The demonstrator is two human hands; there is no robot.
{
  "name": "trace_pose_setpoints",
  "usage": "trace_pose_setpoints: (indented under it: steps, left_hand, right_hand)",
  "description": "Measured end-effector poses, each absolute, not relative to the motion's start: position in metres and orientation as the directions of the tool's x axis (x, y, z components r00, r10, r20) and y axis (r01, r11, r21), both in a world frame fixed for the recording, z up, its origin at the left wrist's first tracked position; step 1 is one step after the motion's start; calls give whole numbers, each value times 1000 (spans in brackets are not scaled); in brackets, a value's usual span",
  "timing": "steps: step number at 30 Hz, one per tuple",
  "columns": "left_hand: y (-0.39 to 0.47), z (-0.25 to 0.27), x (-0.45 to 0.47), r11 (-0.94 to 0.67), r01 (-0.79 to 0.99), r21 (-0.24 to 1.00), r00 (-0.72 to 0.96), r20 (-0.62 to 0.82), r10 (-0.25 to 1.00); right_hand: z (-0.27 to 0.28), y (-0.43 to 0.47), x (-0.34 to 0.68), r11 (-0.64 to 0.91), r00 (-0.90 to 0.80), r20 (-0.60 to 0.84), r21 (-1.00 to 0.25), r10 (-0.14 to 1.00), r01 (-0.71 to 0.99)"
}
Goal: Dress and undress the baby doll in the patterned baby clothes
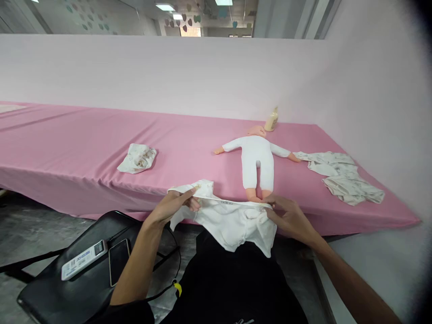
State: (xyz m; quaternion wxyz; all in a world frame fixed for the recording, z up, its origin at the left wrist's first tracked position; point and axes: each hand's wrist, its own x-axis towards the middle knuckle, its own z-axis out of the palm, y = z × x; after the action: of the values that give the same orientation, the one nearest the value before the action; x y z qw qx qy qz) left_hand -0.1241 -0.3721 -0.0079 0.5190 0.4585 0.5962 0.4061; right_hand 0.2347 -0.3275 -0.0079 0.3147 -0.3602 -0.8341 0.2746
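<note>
A white baby garment (226, 220) hangs stretched between my two hands, in front of the table edge and above my lap. My left hand (173, 204) grips its left end, thumb on top. At the other end, my right hand (286, 216) pinches the upper edge close to the doll's feet. On the table just beyond, a baby doll (258, 157) in a white long-sleeved bodysuit lies on its back, arms spread and feet toward me. Which kind of baby garment I hold is unclear, as it is partly folded.
Pink cloth covers the table (189, 148). A bundled patterned cloth (137, 158) lies left, and printed baby clothes (344, 175) lie right. A pump bottle (272, 119) stands by the doll's head. A black chair (50, 294) holds a phone (119, 261) and a white power bank-like device (84, 259).
</note>
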Motion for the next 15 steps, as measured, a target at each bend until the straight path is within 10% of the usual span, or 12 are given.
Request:
trace_pose_setpoints:
  steps: [5, 11, 15]
  left_hand:
    - [-397, 26, -132, 54, -61, 997, -163, -63, 985]
    - [-404, 55, -122, -319, -199, 927, -263, 263, 928]
    - [-403, 60, -131, -432, -133, 892, -381, 356, 853]
  right_hand:
    - [10, -318, 235, 402, -445, 165, -758, 880, 514]
    - [20, -302, 196, 601, -481, 411, -239, 774, 763]
    - [39, -293, 175, 674, -522, 506, -175, 687, 718]
